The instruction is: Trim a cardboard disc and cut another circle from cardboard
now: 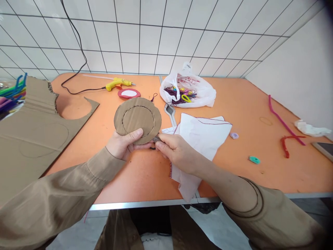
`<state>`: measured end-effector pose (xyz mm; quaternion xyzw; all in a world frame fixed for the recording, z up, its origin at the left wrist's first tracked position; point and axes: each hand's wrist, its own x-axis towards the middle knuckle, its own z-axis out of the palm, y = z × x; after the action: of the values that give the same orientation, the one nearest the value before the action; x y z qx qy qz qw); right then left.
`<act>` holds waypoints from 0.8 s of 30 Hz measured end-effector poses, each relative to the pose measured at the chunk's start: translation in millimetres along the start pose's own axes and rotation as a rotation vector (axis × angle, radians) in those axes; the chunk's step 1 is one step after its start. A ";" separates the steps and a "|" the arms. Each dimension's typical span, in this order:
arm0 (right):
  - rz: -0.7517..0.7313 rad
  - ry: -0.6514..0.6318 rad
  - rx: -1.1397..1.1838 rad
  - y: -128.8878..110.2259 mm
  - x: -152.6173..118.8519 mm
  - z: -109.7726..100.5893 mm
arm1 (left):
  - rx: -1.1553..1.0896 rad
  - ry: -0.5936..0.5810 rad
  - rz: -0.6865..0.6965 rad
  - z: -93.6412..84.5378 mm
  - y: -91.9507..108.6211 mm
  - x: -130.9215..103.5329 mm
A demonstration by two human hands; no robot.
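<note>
My left hand (123,143) is closed on the lower left edge of a round cardboard disc (142,119), its thumb on the face and fingers beneath. A smaller ring line is cut or scored into the disc. At the disc's lower right edge, my right hand (174,147) is closed on a small dark metal tool (156,139), mostly hidden by the fingers. Its kind cannot be made out. Under my right hand and forearm lies a white cloth (201,139) with dark red stitching along its edges. A grey-handled tool (170,113) lies just behind the cloth.
Cut cardboard (33,128) covers the left side. A yellow glue gun (119,83) with a cord and a red ring-shaped piece (121,93) lie behind the disc. Farther right are a plastic bag (203,92) of threads, red pipe cleaners (286,147), and purple (234,135) and teal bobbins (254,160).
</note>
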<state>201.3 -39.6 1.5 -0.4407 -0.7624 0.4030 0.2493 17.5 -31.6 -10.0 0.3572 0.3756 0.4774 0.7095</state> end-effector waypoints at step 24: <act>0.053 -0.030 -0.022 0.6 2.0 -2.4 | -0.074 -0.030 -0.074 -2.1 1.0 4.9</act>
<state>202.4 -36.7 2.3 -0.4573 -0.7586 0.4075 0.2220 16.5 -26.4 -11.1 0.3236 0.3599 0.4592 0.7449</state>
